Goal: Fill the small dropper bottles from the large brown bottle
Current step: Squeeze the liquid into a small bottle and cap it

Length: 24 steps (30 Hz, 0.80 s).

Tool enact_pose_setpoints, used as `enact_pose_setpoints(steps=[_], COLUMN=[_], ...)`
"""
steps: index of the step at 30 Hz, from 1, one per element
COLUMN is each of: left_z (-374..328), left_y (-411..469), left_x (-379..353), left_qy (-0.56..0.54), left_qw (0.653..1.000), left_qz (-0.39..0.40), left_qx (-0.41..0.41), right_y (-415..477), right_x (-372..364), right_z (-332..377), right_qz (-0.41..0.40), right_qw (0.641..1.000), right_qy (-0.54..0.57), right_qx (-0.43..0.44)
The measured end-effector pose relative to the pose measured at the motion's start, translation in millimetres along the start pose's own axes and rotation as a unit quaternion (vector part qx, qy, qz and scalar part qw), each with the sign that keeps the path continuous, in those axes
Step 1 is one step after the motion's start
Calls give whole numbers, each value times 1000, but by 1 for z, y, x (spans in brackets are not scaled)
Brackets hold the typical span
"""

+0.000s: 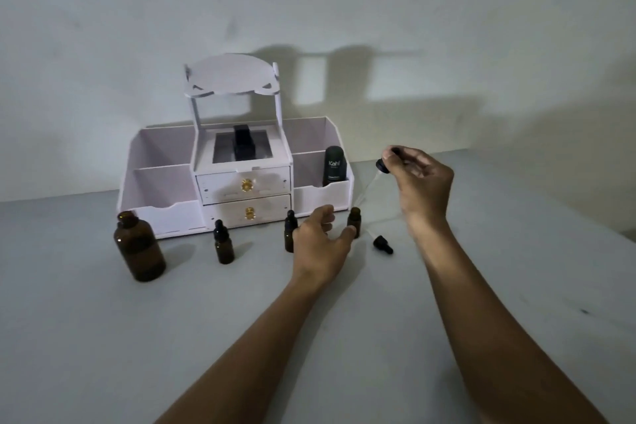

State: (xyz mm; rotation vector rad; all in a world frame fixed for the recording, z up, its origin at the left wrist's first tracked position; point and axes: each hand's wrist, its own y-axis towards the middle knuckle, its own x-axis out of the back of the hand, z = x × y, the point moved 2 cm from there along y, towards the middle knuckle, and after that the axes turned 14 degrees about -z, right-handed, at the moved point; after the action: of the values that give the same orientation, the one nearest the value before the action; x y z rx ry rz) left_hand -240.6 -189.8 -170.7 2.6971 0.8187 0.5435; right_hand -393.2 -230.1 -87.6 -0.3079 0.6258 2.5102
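Dropper (382, 167) pinched in right hand (425, 182), centre right; left hand (320, 237) loose, holding nothing, beside open bottle (354, 221). Steady bottle first, then lower tip straight into neck.

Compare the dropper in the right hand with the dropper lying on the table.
The held dropper is pinched by its bulb in the right hand, raised above the table; the loose dropper lies on its side on the table, with no hand on it. The held dropper's glass tube slants down toward the open small bottle; the loose dropper's lies flat. Both have black caps and clear glass tubes.
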Motion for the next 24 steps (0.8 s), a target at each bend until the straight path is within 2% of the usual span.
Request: enact_pose_setpoints(steps=[24], left_z=[13], left_y=[18], left_x=[-25], left_qy=[-40], left_qw=[998], left_qz=[43], left_qx=[2], right_y=[-1], right_x=[-9], right_z=[-25], right_qz=[25], right_qw=[999], right_qy=[-27], right_qx=[22])
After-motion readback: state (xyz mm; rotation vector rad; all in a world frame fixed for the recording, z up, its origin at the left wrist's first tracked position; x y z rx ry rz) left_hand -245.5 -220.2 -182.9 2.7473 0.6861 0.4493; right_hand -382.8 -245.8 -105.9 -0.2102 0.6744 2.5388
